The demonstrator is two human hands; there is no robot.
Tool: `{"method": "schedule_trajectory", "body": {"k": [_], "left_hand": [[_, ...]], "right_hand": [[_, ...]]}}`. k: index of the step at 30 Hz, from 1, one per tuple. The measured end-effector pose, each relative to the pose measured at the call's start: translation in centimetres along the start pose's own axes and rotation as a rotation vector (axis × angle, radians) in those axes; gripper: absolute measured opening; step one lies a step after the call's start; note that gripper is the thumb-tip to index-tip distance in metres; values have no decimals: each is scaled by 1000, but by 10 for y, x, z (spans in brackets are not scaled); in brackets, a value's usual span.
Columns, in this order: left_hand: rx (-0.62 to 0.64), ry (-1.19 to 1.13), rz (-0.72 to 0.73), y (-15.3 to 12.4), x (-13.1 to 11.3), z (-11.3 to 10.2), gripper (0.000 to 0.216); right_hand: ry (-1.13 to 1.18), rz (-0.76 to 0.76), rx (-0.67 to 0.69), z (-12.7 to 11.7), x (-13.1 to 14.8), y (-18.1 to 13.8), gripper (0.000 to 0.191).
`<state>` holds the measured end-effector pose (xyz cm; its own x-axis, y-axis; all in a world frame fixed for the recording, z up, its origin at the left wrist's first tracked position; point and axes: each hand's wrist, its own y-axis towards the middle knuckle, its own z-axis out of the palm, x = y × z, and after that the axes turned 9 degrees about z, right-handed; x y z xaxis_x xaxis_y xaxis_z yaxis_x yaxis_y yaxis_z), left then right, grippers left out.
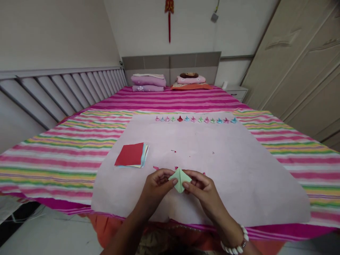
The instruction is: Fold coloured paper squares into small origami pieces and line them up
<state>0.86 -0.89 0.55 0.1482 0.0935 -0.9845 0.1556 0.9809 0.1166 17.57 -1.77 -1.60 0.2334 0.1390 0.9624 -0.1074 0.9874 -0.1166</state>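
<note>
L hand (158, 185) & R hand (202, 187) both pinch the folded green paper (180, 176) btwn thumbs & fingertips, prob mid-fold, next move likely needing edges matched & crease pressed, w/ red-topped stack (130, 154) beyond L fingers

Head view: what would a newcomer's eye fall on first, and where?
First, the pale green paper, held in the left hand and right hand at the near middle. Next, the red-topped paper stack to its left, and the row of bright folded shapes along the far edge of the pale sheet.
</note>
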Motion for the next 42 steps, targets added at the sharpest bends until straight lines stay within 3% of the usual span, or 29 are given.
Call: {"method": "schedule_trajectory", "body": {"k": [4, 8, 16, 22, 30, 37, 42], "left_hand": [[-8, 3, -42, -1, 0, 0, 20], [69, -13, -86, -3, 2, -1, 21], [101, 38, -29, -3, -1, -1, 18], [169, 34, -38, -5, -1, -4, 28], [412, -94, -100, -5, -10, -16, 38], [289, -1, -120, -3, 1, -13, 30], [129, 79, -138, -3, 6, -3, 25]], "right_hand": [[8, 20, 18, 0, 2, -1, 23], [14, 38, 8, 0, 2, -1, 18], [141, 52, 76, -1, -3, 2, 9], [191, 79, 69, -1, 3, 1, 7], [191, 100, 77, 0, 2, 0, 10], [110, 109, 83, 0, -2, 1, 15], [53, 135, 65, 3, -5, 1, 21]]}}
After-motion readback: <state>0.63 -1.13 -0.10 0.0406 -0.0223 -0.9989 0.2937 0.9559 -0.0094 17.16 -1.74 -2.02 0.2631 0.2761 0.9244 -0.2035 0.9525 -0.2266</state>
